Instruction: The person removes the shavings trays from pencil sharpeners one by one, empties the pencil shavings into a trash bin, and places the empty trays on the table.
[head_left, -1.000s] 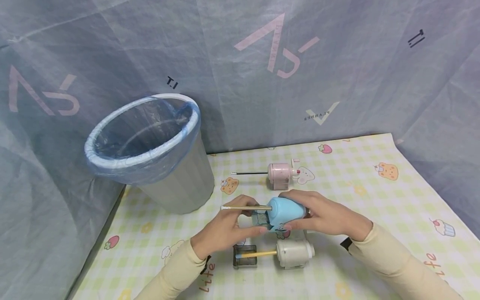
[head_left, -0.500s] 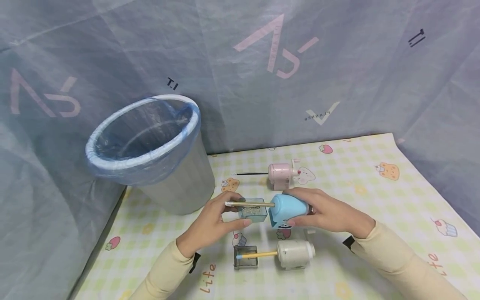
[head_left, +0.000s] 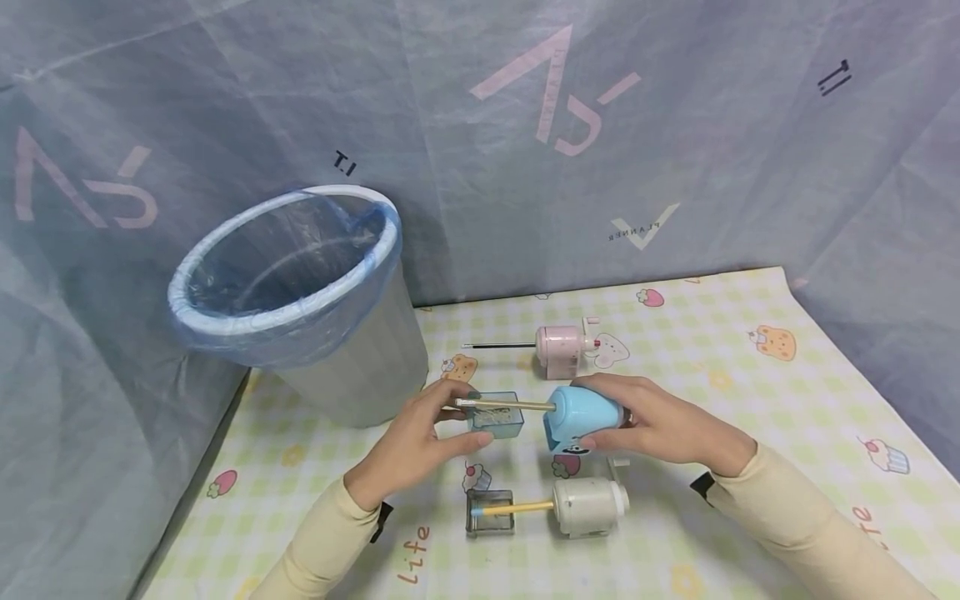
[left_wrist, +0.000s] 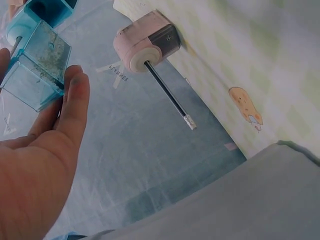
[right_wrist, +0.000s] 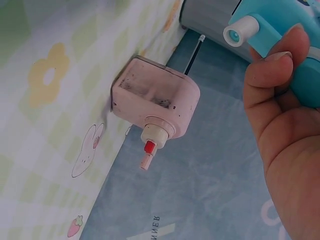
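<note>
I'm gripping see-through blue drawer (head_left: 507,428) in my left hand (head_left: 420,427), holding open side up, likely so shavings (head_left: 491,415) stay in | I'm grasping blue sharpener (head_left: 588,412) in my right hand (head_left: 660,421), apart from drawer; pencil (head_left: 510,405) is jutting over drawer toward left hand | pink sharpener (head_left: 559,343) sitting beyond right hand, bin (head_left: 375,367) standing beyond left hand

pink sharpener (head_left: 558,346) + blue sharpener (head_left: 588,410) + grey sharpener (head_left: 585,510) = 3, mid to lower centre of head frame | black pencil (head_left: 502,346) + gold pencil (head_left: 521,406) + yellow pencil (head_left: 532,506) = 3, same area | blue tray (head_left: 504,422) + grey tray (head_left: 491,528) = 2, lower centre | left hand (head_left: 420,437) + right hand (head_left: 656,421) = 2 | bin (head_left: 367,367) = 1, left
</note>
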